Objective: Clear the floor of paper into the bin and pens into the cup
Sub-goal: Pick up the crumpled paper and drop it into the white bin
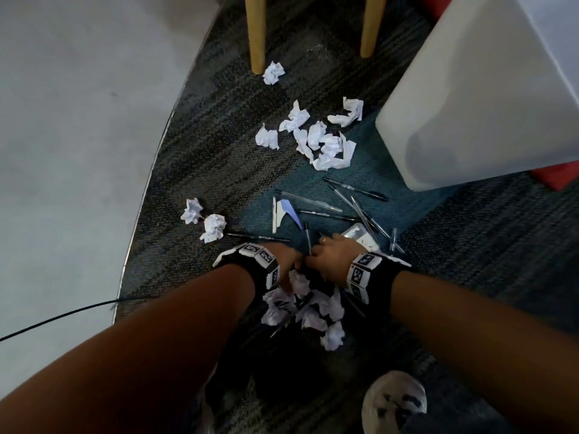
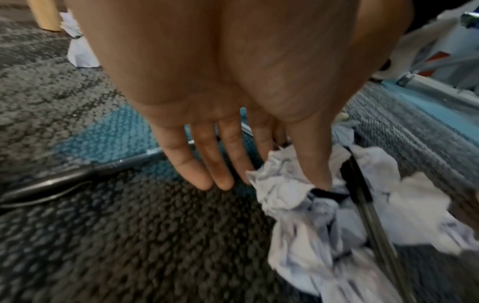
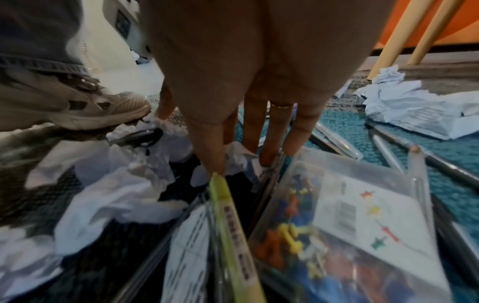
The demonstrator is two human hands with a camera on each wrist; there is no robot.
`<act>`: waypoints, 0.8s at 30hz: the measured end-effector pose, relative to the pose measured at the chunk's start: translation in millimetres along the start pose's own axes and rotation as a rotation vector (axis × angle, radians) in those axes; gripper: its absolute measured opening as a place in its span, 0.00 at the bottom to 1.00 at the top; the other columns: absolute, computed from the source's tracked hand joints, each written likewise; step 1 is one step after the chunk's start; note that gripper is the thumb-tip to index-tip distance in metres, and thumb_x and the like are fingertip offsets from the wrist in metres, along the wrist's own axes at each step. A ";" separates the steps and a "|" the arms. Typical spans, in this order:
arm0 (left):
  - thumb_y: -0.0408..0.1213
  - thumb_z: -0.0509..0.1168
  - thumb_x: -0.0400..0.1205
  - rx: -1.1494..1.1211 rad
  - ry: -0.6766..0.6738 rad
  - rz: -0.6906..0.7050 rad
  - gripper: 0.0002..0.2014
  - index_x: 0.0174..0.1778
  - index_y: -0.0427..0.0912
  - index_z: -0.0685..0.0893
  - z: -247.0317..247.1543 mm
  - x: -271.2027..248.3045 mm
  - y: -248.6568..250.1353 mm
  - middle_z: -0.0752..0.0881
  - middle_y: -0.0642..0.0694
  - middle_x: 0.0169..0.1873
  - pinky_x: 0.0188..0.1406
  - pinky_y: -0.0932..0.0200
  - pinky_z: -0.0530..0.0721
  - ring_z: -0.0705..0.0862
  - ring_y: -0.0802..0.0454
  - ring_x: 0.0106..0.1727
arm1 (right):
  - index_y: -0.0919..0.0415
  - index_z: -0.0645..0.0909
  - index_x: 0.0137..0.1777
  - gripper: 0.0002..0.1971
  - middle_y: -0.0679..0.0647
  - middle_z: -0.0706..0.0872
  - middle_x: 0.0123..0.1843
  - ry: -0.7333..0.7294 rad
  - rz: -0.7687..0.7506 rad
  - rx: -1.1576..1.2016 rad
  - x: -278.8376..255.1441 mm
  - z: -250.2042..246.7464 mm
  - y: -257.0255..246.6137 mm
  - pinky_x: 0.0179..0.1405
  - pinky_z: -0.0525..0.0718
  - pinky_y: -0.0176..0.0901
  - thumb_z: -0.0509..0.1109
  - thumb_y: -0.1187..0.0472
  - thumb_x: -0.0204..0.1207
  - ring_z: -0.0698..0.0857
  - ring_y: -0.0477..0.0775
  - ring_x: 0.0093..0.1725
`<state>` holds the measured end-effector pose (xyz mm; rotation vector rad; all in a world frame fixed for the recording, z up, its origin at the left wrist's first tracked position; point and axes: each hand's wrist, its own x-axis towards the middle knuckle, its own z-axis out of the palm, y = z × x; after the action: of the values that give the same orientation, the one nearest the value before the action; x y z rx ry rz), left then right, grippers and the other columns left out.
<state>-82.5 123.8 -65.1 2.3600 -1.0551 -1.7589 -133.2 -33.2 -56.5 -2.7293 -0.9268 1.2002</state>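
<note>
Left hand [image 2: 207,98] is released: fingers [image 2: 191,166] straight and pointing down at the carpet [image 2: 129,235], thumb touching a crumpled paper ball [image 2: 282,184], nothing gripped. Right hand [image 3: 246,71] also has its fingers straight down, tips among paper and pens; a yellow-green marker [image 3: 228,215] lies right at the thumb tip, but whether it is pinched cannot be told from the right wrist view. In the head view the right hand [image 1: 329,255] looks loosely curled beside a black pen [image 1: 308,238]; contact unclear.

Both hands sit close together over a pile of crumpled paper [image 1: 300,308] near the person's feet, with dark pens mixed into it. A clear box of coloured push pins [image 3: 350,225] lies just beside the right hand. More pens [image 1: 344,208] are scattered on the blue patch of carpet ahead, one long black pen [image 1: 257,237] by the left wrist. A bigger cluster of paper balls [image 1: 319,139] lies farther out, next to a white bin [image 1: 476,98] lying tipped on its side. Two paper balls [image 1: 203,219] lie apart on the left, one [image 1: 273,72] by a wooden chair leg [image 1: 255,32]. A shoe [image 1: 394,402] shows lower right. A black cable [image 1: 56,319] runs across the grey floor.
</note>
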 end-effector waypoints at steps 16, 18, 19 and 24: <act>0.40 0.65 0.80 0.032 0.124 0.024 0.09 0.54 0.43 0.83 -26.3 3.5 12.1 0.86 0.39 0.51 0.48 0.50 0.82 0.85 0.38 0.54 | 0.56 0.75 0.67 0.15 0.59 0.74 0.64 0.059 0.187 0.290 -3.0 -41.0 24.6 0.55 0.79 0.54 0.62 0.58 0.82 0.83 0.67 0.59; 0.38 0.65 0.80 -0.003 0.181 0.027 0.14 0.62 0.43 0.82 -47.2 1.7 17.1 0.85 0.39 0.56 0.54 0.49 0.83 0.83 0.38 0.58 | 0.57 0.76 0.65 0.14 0.59 0.75 0.61 0.131 0.202 0.314 -11.3 -58.8 37.0 0.48 0.75 0.48 0.64 0.60 0.81 0.83 0.65 0.57; 0.37 0.66 0.79 -0.021 0.251 0.032 0.16 0.63 0.42 0.81 -59.1 0.2 20.2 0.84 0.39 0.58 0.55 0.50 0.83 0.83 0.38 0.60 | 0.57 0.76 0.64 0.13 0.58 0.76 0.59 0.178 0.221 0.325 -16.6 -68.3 44.1 0.45 0.71 0.45 0.64 0.61 0.81 0.82 0.64 0.57; 0.45 0.68 0.79 -0.091 0.544 0.058 0.22 0.69 0.42 0.79 -132.0 -23.6 49.9 0.79 0.39 0.63 0.50 0.60 0.72 0.79 0.41 0.65 | 0.57 0.81 0.62 0.14 0.58 0.84 0.56 0.513 0.343 0.390 -65.9 -137.3 70.4 0.51 0.77 0.47 0.70 0.63 0.76 0.83 0.62 0.56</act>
<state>1.9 48.9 22.8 2.4934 -0.9171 -1.0168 -39.0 -96.8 66.9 -2.7065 -0.1545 0.5573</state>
